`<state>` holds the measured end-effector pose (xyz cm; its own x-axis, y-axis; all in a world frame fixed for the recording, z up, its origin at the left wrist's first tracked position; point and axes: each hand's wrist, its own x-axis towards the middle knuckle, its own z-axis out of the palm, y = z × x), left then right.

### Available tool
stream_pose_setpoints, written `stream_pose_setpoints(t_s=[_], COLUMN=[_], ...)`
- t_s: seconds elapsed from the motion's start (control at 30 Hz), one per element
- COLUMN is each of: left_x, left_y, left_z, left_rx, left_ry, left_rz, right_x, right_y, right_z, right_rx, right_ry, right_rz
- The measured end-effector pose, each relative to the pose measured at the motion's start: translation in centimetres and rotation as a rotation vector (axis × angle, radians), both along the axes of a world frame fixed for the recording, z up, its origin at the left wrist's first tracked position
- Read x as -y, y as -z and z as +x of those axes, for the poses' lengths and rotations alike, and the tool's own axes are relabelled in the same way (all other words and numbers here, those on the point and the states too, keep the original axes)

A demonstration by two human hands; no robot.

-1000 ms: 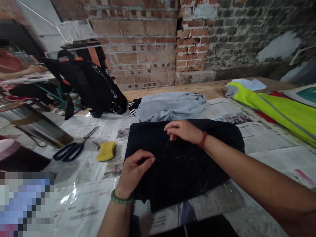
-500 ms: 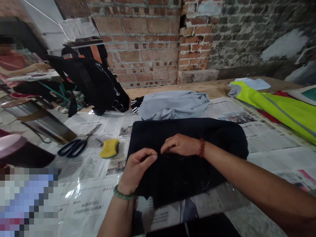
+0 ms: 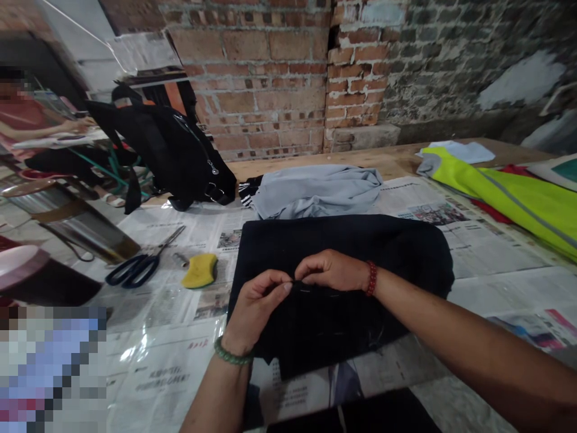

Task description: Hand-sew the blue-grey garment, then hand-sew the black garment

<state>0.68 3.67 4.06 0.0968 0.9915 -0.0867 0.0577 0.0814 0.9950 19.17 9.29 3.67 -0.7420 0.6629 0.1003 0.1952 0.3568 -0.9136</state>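
A folded black cloth (image 3: 342,325) lies before me, with short pale stitch-like marks across its middle. My left hand (image 3: 259,307), a green bead bracelet at its wrist, is closed, thumb and forefinger pinching a small raised bit of the cloth. Close beside it, nearly fingertip to fingertip, my right hand (image 3: 331,270) is closed on the same raised fold; a red bead bracelet circles that wrist. Whether a needle or other small thing is between the fingers cannot be made out.
Left of the cloth lie a yellow sponge (image 3: 199,270), scissors (image 3: 135,269) and a metal flask (image 3: 76,219). Behind are a grey garment (image 3: 315,189) and a black backpack (image 3: 174,156). A neon-yellow garment (image 3: 518,198) lies right. Another person (image 3: 36,120) sits far left.
My hands have come together at the cloth, the right moving slightly down. A small fold is now raised between the fingertips, and the pale marks show more clearly.
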Motion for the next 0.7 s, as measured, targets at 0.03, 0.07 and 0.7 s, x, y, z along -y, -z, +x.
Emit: stream_pose_setpoints(t_s=[0.03, 0.07, 0.7], left_x=[0.0, 0.0, -0.1], left_y=[0.1, 0.1, 0.5], left_z=[0.0, 0.1, 0.3], left_rx=[0.008, 0.019, 0.196], left_ry=[-0.005, -0.011, -0.069], left_rz=[0.004, 0.008, -0.066], right_x=[0.1, 0.3, 3.1], right_y=[0.1, 0.1, -2.2], right_z=[0.0, -0.1, 1.3], right_rx=[-0.003, -0.004, -0.134], right_ry=[0.012, 0.025, 0.520], right_rz=[-0.014, -0.028, 0.609])
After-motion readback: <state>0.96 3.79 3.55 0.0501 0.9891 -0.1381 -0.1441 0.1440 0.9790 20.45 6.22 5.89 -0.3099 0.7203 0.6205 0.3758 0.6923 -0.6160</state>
